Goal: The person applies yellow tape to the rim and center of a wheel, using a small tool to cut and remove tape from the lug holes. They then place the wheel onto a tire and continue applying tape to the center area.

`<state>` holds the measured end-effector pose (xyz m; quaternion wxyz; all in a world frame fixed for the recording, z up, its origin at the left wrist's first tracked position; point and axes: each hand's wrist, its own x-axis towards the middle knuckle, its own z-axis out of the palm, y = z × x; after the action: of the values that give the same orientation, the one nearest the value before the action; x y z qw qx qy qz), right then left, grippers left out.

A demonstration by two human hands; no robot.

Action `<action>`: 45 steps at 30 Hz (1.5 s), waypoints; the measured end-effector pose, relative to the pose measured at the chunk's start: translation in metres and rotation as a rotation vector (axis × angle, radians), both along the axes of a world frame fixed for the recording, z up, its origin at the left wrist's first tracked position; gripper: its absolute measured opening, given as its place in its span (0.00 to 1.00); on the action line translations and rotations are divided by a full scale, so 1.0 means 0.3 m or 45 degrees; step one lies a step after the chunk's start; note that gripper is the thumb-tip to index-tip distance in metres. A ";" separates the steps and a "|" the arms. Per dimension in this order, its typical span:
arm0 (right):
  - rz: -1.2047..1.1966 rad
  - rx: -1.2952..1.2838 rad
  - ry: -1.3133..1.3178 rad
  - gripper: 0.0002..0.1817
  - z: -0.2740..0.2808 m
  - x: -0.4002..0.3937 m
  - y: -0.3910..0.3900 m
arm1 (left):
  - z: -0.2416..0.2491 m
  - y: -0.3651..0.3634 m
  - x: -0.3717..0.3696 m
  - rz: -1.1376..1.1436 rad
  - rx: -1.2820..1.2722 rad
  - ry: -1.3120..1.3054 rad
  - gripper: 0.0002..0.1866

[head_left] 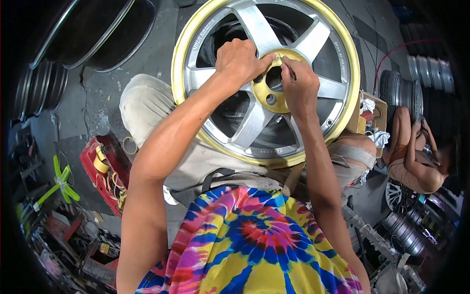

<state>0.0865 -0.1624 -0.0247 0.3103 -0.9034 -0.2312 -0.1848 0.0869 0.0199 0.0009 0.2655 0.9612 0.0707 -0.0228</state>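
A silver alloy wheel [254, 22] leans across my lap, with yellow masking tape [355, 73] around its rim and over its hub face. My left hand [237, 60] is closed, fingers curled under, and its thumb presses on the hub tape [264, 96] at the upper edge of the centre hole. Beside it my right hand [302, 85] is closed in a pinch at that same edge, against the tape. A small thin dark thing shows at its fingertips, too small to name. A bolt hole [270, 99] shows through the tape below.
A red toolbox [95, 171] with tape rolls lies at my left. A cardboard box [381, 115] with white cloths stands at my right. Farther right another person [416, 164] sits by a wheel. A green fan [59, 181] and more rims [433, 73] surround the floor.
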 end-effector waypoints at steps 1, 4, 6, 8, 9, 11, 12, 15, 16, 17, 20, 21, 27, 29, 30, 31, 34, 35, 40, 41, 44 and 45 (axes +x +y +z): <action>-0.029 0.007 -0.008 0.09 -0.003 -0.001 0.007 | 0.000 0.001 0.000 0.003 -0.001 -0.001 0.33; -0.138 0.274 0.364 0.08 -0.004 -0.012 0.038 | 0.002 0.000 -0.001 0.000 0.016 -0.012 0.33; -0.168 0.343 0.404 0.08 -0.004 -0.022 0.038 | 0.003 0.002 -0.002 -0.005 -0.001 0.002 0.33; -0.188 0.411 0.449 0.08 -0.004 -0.025 0.043 | 0.002 0.003 0.003 -0.008 0.017 0.003 0.33; -0.188 0.370 0.414 0.07 -0.005 -0.030 0.038 | -0.003 0.003 -0.001 -0.014 0.029 0.009 0.33; -0.197 0.324 0.378 0.07 -0.004 -0.041 0.027 | -0.019 0.003 0.001 -0.024 0.015 0.001 0.37; -0.211 0.333 0.405 0.07 -0.003 -0.040 0.033 | -0.022 0.007 0.005 -0.032 0.012 -0.016 0.42; -0.248 0.357 0.461 0.07 0.004 -0.043 0.065 | -0.029 0.006 0.005 -0.020 -0.003 -0.030 0.42; -0.276 0.371 0.490 0.07 0.007 -0.047 0.075 | -0.027 0.005 0.005 -0.021 -0.004 -0.030 0.42; -0.278 0.370 0.488 0.07 0.005 -0.048 0.086 | -0.026 0.005 0.005 -0.020 -0.005 -0.010 0.43; -0.344 0.510 0.549 0.08 0.000 -0.045 0.105 | 0.000 0.005 -0.001 -0.015 0.007 0.015 0.37; -0.355 0.577 0.615 0.09 0.006 -0.050 0.103 | 0.007 0.002 -0.001 -0.011 0.015 0.022 0.32; -0.313 0.791 0.686 0.14 0.096 -0.081 -0.088 | -0.042 0.036 0.004 -0.066 -0.010 -0.063 0.48; -0.353 0.749 0.589 0.17 0.146 -0.078 -0.225 | -0.022 0.047 0.007 -0.120 -0.026 -0.004 0.49; -0.428 0.714 0.567 0.18 0.173 -0.072 -0.293 | -0.007 0.053 0.008 -0.161 -0.035 0.058 0.50; -0.436 0.716 0.562 0.18 0.175 -0.058 -0.377 | 0.003 0.059 0.007 -0.186 -0.023 0.115 0.50; -0.683 0.374 0.493 0.21 0.107 -0.051 -0.629 | 0.008 0.078 -0.010 -0.234 0.056 0.069 0.50; -0.733 0.250 0.362 0.23 0.053 -0.058 -0.695 | 0.008 0.090 -0.018 -0.269 0.068 0.064 0.50; -0.920 0.449 0.865 0.25 -0.001 -0.175 -0.721 | 0.010 0.132 -0.035 -0.402 0.063 0.350 0.53; -0.861 0.445 0.862 0.24 -0.040 -0.189 -0.743 | 0.009 0.135 -0.037 -0.390 0.027 0.370 0.54; -0.825 0.346 0.958 0.22 0.085 -0.214 -0.613 | 0.008 0.143 -0.033 -0.409 -0.042 0.390 0.56; -0.808 0.341 0.951 0.22 0.068 -0.215 -0.625 | 0.005 0.151 -0.035 -0.437 -0.077 0.396 0.57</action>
<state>0.0220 -0.3499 -0.0041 0.4135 -0.8858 0.2072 0.0376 0.0765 0.0651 0.0025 0.2724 0.9357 -0.0545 -0.2176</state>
